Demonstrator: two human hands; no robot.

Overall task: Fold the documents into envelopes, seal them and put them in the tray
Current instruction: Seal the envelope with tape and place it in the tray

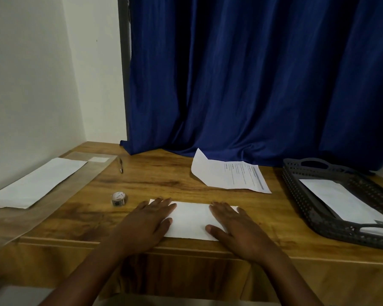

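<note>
A wooden table [164, 182] was seen; on it were laid a folded sheet [190, 221], printed document [230, 175], tape roll [119, 198], pen [121, 165], envelopes [35, 184], and grey tray [314, 215].

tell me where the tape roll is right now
In the head view the tape roll stands on the wooden table, just left of the left hand, near the front edge.

My white folded paper [191, 221] lies on brown wood-grain desk [164, 180]; curtain [252, 80] deep blue, perforated tray [318, 217] dark grey.
</note>
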